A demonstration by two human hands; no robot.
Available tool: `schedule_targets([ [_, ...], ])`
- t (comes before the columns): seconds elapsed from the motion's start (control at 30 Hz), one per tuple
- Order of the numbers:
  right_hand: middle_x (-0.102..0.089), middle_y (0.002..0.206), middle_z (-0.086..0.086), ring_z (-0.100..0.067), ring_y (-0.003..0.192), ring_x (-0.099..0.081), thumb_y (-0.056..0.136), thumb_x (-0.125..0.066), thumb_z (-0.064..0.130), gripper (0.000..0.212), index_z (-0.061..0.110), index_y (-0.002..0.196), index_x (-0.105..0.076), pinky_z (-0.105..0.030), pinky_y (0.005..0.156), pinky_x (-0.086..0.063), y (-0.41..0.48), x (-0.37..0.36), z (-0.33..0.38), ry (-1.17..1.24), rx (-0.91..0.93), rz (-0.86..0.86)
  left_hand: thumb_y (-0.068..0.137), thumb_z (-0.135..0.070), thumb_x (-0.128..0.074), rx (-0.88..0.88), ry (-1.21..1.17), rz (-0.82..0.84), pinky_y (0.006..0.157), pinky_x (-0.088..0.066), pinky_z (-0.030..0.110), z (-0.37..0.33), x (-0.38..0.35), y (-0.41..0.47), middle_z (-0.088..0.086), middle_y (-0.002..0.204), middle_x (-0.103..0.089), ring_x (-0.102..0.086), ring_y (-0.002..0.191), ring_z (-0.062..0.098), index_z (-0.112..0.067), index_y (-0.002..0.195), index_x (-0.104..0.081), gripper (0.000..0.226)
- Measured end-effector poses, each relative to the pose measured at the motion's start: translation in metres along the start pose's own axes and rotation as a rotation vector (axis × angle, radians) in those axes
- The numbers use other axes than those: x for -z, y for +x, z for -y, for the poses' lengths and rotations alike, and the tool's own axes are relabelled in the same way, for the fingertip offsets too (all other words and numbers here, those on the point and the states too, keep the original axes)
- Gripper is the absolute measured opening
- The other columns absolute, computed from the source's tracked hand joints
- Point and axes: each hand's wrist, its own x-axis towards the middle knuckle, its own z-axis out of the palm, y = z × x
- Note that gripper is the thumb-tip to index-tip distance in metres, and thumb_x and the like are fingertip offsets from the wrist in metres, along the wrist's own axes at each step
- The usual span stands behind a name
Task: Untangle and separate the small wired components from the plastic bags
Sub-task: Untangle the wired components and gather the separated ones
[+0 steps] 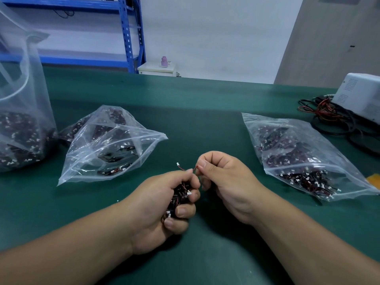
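Centre of frame: a tangled bunch of small wired parts (179, 199), black with white plugs, lies in the left hand (154, 210), whose fingers curl round it. One red wire (182, 168) with a white plug rises from the top of the bunch. The right hand (224, 182), just beside the left, pinches the other end of this wire between thumb and forefinger, its other fingers curled. Both hands are above a green table (205, 120). Left of centre lies an open clear bag (111, 149) holding a few parts. At right lies a fuller bag (304, 159), and at the left edge stands a large bag (22, 128). Upper right: a white box (362, 95) and loose cables (329, 118).
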Motion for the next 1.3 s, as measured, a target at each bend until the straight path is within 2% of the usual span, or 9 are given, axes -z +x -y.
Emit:
schedule_targets([
  [0.17,-0.06,0.072,0.0,-0.008,0.053,-0.042,0.099,-0.058,0.019,0.021,0.018,0.079,-0.062,-0.018,0.051,-0.037,0.001,0.003,0.001,0.051,-0.043,-0.005,0.091,-0.028,-0.055,0.016,-0.089,-0.058,0.031,-0.019,0.011,-0.002,0.001,0.004,-0.001,0.064,-0.047,-0.03,0.04,0.008,-0.013,0.087,-0.066,0.019],
  [0.3,-0.06,0.081,-0.01,-0.008,0.051,-0.037,0.096,-0.061,0.023,0.017,0.018,0.079,-0.062,-0.018,0.048,-0.032,0.001,0.006,0.002,0.067,-0.071,0.074,0.092,-0.025,-0.053,0.016,-0.159,-0.103,0.03,-0.019,0.011,-0.003,0.0,0.005,-0.002,0.064,-0.047,-0.03,0.038,0.007,-0.014,0.086,-0.061,0.015],
  [0.43,-0.046,0.067,-0.002,-0.008,0.048,-0.03,0.084,-0.066,0.027,0.014,0.02,0.072,-0.063,-0.019,0.046,-0.025,0.003,0.009,0.003,0.181,-0.097,0.12,0.093,-0.026,-0.056,-0.017,-0.121,-0.137,0.03,-0.019,0.011,-0.001,0.0,0.005,-0.001,0.064,-0.048,-0.031,0.039,0.008,-0.014,0.087,-0.06,0.015],
  [0.6,-0.033,0.061,-0.004,-0.01,0.047,-0.024,0.098,-0.058,0.017,0.024,0.018,0.073,-0.06,-0.02,0.041,-0.023,0.006,0.009,-0.002,0.187,-0.101,0.004,0.093,-0.027,-0.06,-0.118,0.091,-0.091,0.036,-0.02,0.01,0.008,-0.004,0.003,0.002,0.065,-0.051,-0.032,0.042,0.009,-0.017,0.084,-0.065,0.014],
  [0.83,-0.038,0.051,0.002,-0.01,0.043,-0.029,0.099,-0.057,0.017,0.018,0.014,0.081,-0.056,-0.022,0.041,-0.026,0.002,0.0,-0.004,0.01,-0.022,-0.126,0.084,-0.026,-0.064,-0.085,0.121,-0.033,0.037,-0.021,0.01,0.004,-0.003,0.002,0.004,0.064,-0.05,-0.032,0.041,0.009,-0.017,0.08,-0.066,0.01],
  [0.9,-0.038,0.051,0.004,-0.009,0.042,-0.029,0.1,-0.056,0.016,0.019,0.014,0.081,-0.055,-0.021,0.04,-0.026,0.001,-0.002,-0.003,0.023,-0.009,-0.152,0.085,-0.023,-0.063,-0.086,0.12,-0.035,0.038,-0.02,0.01,0.004,-0.002,0.002,0.004,0.064,-0.051,-0.032,0.041,0.01,-0.017,0.079,-0.066,0.009],
  [1.0,-0.038,0.058,-0.003,-0.009,0.043,-0.03,0.1,-0.055,0.015,0.022,0.014,0.078,-0.054,-0.018,0.039,-0.028,0.002,-0.002,-0.002,0.089,-0.017,-0.193,0.084,-0.019,-0.062,-0.089,0.125,-0.041,0.038,-0.02,0.01,0.004,-0.003,0.002,0.005,0.065,-0.051,-0.032,0.041,0.011,-0.016,0.077,-0.065,0.007],
  [1.17,-0.037,0.063,-0.008,-0.012,0.044,-0.027,0.099,-0.058,0.014,0.021,0.014,0.078,-0.055,-0.019,0.038,-0.025,0.002,-0.002,-0.001,0.155,-0.024,-0.224,0.092,-0.025,-0.058,-0.074,0.086,-0.048,0.038,-0.02,0.011,0.003,-0.001,0.002,0.004,0.066,-0.05,-0.031,0.044,0.011,-0.016,0.078,-0.066,0.019],
  [1.3,-0.048,0.06,-0.006,-0.014,0.041,-0.033,0.097,-0.06,0.014,0.022,0.013,0.075,-0.055,-0.025,0.041,-0.027,0.004,0.0,0.001,0.206,-0.019,-0.305,0.093,-0.028,-0.057,-0.073,0.072,-0.03,0.037,-0.02,0.011,0.003,-0.001,0.001,0.003,0.065,-0.05,-0.031,0.043,0.01,-0.017,0.075,-0.066,0.023],
])
